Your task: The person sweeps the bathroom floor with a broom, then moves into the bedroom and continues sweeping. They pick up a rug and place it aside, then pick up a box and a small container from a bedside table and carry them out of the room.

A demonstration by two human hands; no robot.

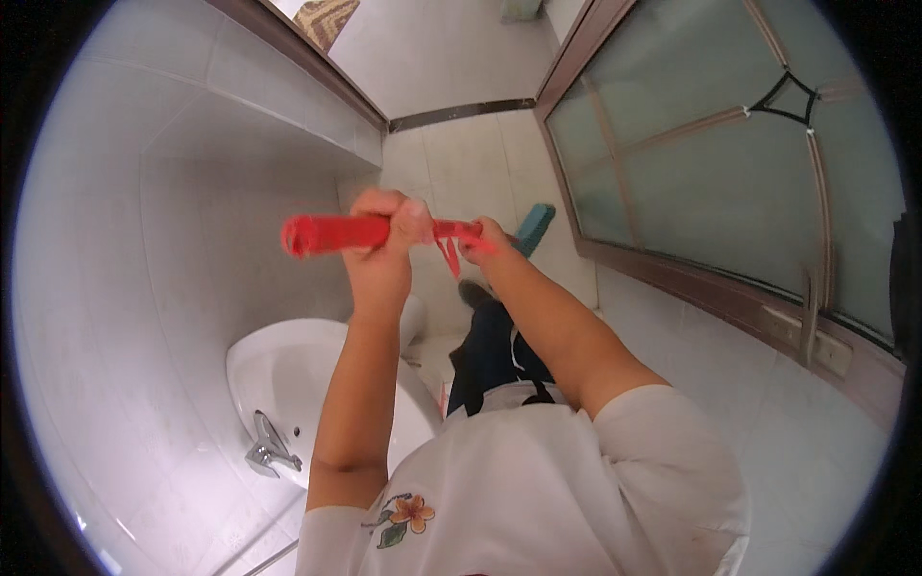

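Both my hands grip a long red handle (331, 235) in front of me. My left hand (392, 219) is shut around its thick upper part, whose end points to the left of the view. Farther down the handle, my right hand (486, 241) holds its thinner part. A red strap (450, 258) hangs between the hands. Beyond my right hand, a teal brush or broom head (535, 229) lies at floor level, seemingly at the far end of the handle; my hand and forearm hide the join.
A white washbasin (288, 345) with a chrome tap (270, 450) stands at the left wall. At the right is a framed frosted-glass door (691, 173). A dark threshold strip (461, 114) crosses the tiled floor (468, 158) ahead. Beyond it lies a patterned mat (324, 20).
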